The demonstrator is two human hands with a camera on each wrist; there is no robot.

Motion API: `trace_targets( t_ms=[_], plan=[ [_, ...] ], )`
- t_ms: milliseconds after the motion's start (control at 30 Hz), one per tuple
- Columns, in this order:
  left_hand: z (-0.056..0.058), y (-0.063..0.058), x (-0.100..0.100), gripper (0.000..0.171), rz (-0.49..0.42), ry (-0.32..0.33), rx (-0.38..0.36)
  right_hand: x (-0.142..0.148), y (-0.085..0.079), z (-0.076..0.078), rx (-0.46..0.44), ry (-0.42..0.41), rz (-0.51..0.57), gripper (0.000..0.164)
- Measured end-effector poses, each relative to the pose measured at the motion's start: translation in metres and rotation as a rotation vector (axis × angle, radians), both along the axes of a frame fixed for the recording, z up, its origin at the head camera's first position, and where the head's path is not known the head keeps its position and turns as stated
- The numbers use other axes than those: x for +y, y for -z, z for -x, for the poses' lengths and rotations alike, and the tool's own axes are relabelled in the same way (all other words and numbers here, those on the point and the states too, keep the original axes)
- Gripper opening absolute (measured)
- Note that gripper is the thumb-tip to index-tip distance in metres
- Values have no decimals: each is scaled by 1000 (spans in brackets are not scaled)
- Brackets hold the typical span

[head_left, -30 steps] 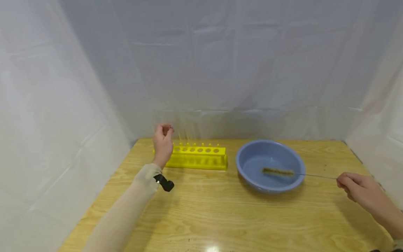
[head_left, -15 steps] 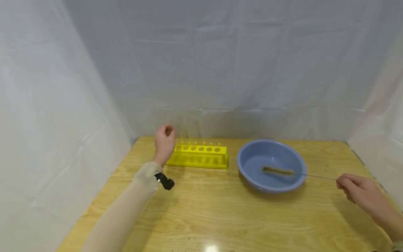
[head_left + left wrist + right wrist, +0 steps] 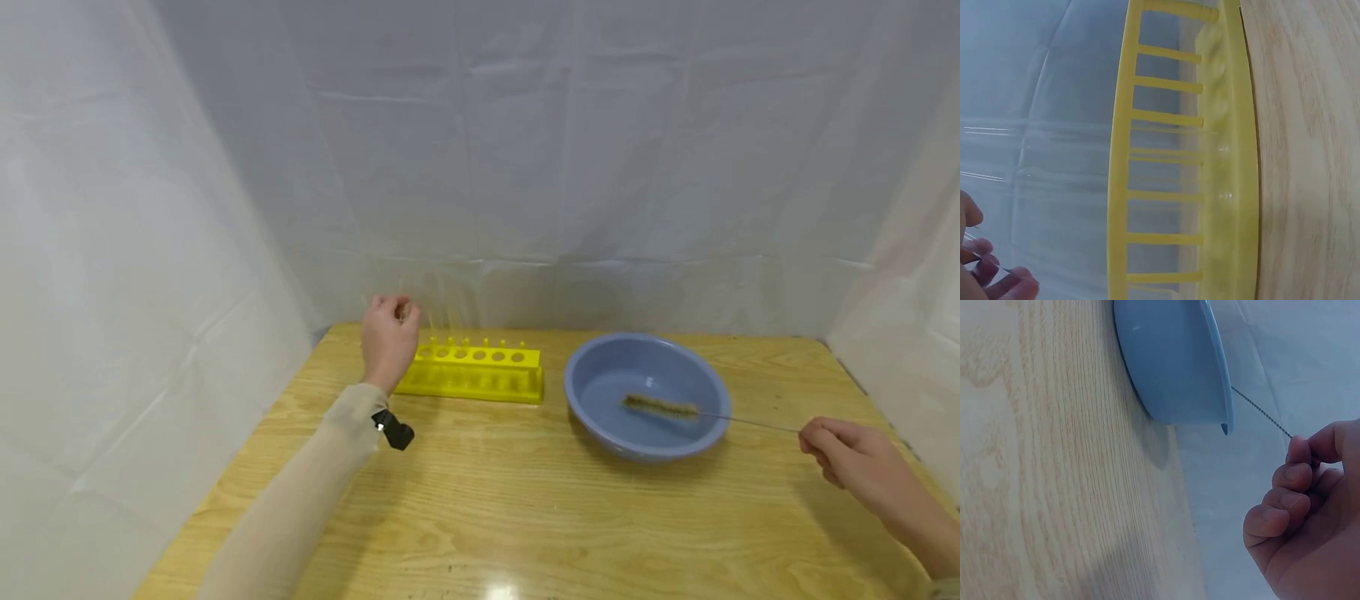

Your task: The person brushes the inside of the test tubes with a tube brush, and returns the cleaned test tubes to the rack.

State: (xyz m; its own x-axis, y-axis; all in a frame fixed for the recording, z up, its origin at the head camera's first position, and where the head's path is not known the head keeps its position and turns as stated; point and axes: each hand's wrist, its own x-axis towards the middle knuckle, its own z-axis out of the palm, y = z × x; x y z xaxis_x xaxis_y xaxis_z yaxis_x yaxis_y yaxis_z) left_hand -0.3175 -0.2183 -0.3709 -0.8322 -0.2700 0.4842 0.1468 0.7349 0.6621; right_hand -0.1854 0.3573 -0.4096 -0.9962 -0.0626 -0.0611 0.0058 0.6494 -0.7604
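My left hand [image 3: 390, 340] is over the left end of a yellow test tube rack [image 3: 468, 387], its thumb and fingers curled round a clear test tube. Glints show between those fingers [image 3: 1019, 289] in the left wrist view, and a faint rounded tube end [image 3: 1154, 290] shows in the rack below. Two other clear test tubes [image 3: 1169, 139] stand in the rack. On the right, my right hand [image 3: 858, 454] pinches the twisted wire handle of a test tube brush [image 3: 660, 407] between thumb and forefinger. Its bristly head lies over the inside of a blue basin [image 3: 592, 429].
Rack and basin stand side by side on a wood-grain table [image 3: 480, 500], towards its back edge. White sheeting [image 3: 510, 167] hangs behind and along both sides. A black strap piece [image 3: 393, 431] sticks out from the left wrist.
The left hand shifts slightly at the rack's left end, its fingers turning a little. The right hand and the brush stay almost in place over the basin.
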Motion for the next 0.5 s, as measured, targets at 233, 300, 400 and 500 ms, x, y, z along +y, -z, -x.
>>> trace_targets(
  t_ms=[233,300,400,500],
  plan=[
    [-2,-8,-2,39,208,-91,40,0,0,-1,10,-2,15,51],
    [-3,-9,-3,39,236,-101,41,0,0,-1,9,-3,21,51],
    [-4,-9,-5,39,256,-110,17,0,0,-1,13,-9,22,51],
    [-5,-8,-8,40,284,-117,-24,0,-1,-1,19,-13,20,51]
  ],
)
